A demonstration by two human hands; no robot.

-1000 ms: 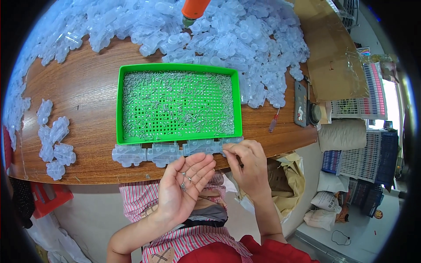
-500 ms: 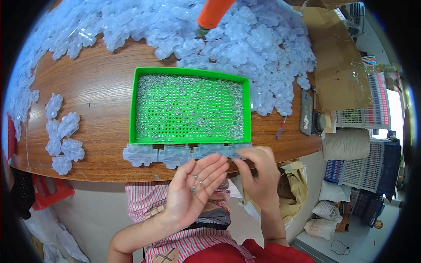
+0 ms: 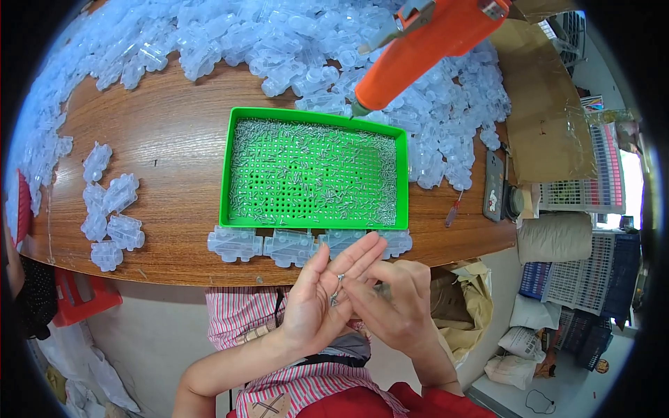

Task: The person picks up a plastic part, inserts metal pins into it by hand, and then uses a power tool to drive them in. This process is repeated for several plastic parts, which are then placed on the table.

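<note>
My left hand (image 3: 301,313) is held palm up at the table's front edge, fingers stretched out, with a few small silver screws (image 3: 334,299) in the palm. Fingertips of my right hand (image 3: 401,310) are pinched together over that palm, at a screw (image 3: 341,276). Just beyond both hands, a row of several clear plastic housings (image 3: 235,245) lies along the near side of a green tray (image 3: 225,174). Many loose screws cover the tray's perforated bottom. The right fingers partly hide the palm.
An orange power screwdriver (image 3: 425,59) hangs tip down over the tray's far right side. Clear plastic parts (image 3: 293,42) are heaped along the back, with a small group (image 3: 118,195) at left. A small screwdriver (image 3: 453,211) and a phone (image 3: 493,188) lie at right.
My right hand has moved from beside the housings to the left palm, its fingertips now at the screws. The orange power screwdriver has swung into fuller view, and the whole scene has shifted slightly right.
</note>
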